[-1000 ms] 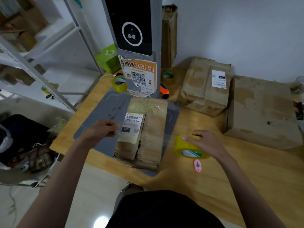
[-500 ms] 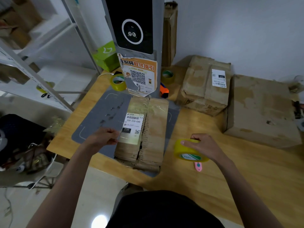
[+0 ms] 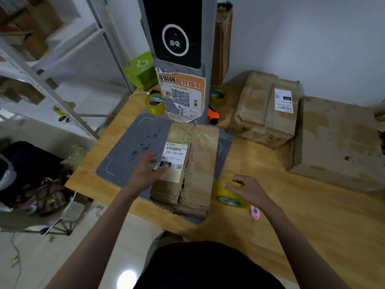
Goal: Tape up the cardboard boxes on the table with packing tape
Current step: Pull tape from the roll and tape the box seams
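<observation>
At the left edge of the table (image 3: 312, 215) lies a grey mat (image 3: 133, 147), and at the far left corner a roll of yellow tape (image 3: 155, 103) stands near the grey kiosk post (image 3: 177, 34), which carries an orange paper notice (image 3: 183, 97).

Your left hand (image 3: 145, 174) is over the left side of the worn cardboard box (image 3: 200, 163) that lies on the mat. The fingers are spread and rather straight, and they hold nothing. The fingertips reach the white shipping label (image 3: 174, 161) on the box, but the hand is blurred, so you cannot tell if it really presses on it. The top seam of this box is cracked along its length, with some clear tape at the far end.

Behind the post there is a second tape roll (image 3: 217, 97) and a small orange object (image 3: 213, 117).

Just beside the right side of the box, near the front edge of the table, your right hand (image 3: 250, 191) grips the yellow packing tape roll (image 3: 229, 197), with the fingers curled over its top. The roll rests on the table. A small pink cutter (image 3: 255, 212) lies touching or almost touching the roll, under your wrist.

Along the far edge, a second labelled box (image 3: 264, 113) stands beside a large box (image 3: 337, 142) at the right corner.
</observation>
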A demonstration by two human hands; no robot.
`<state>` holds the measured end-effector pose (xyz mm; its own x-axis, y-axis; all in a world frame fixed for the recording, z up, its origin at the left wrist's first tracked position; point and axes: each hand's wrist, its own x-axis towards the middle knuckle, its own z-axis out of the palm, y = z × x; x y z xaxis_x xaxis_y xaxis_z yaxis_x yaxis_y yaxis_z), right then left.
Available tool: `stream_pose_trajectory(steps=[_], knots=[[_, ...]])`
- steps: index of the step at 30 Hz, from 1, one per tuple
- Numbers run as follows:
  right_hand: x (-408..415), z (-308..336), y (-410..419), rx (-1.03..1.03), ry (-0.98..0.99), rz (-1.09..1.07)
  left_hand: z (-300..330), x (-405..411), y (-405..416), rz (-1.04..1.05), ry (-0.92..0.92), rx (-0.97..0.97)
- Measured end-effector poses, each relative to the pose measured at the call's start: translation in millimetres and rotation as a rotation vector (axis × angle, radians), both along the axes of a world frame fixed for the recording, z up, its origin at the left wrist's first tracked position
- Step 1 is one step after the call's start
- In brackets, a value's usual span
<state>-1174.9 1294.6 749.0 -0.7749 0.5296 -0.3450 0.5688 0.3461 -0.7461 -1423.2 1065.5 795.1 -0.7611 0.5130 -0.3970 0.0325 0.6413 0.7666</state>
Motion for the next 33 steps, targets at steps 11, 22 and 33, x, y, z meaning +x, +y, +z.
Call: stream_pose_trajectory(steps=[11, 22, 33], knots=[[0.3, -7.1, -3.6, -0.087, 0.001, -0.048, -24.6, 15.6, -1.3, -0.036, -0.119, 0.039], [0.8, 36.7, 4.9, -0.043, 0.09, -0.118, -28.4, 5.2, -2.7, -0.157, -0.567, 0.162], [-50.8, 140.8, -4.4, 0.307, -0.05, 0.289, -80.0, -17.4, 34.4, -0.107, -0.258, 0.126]])
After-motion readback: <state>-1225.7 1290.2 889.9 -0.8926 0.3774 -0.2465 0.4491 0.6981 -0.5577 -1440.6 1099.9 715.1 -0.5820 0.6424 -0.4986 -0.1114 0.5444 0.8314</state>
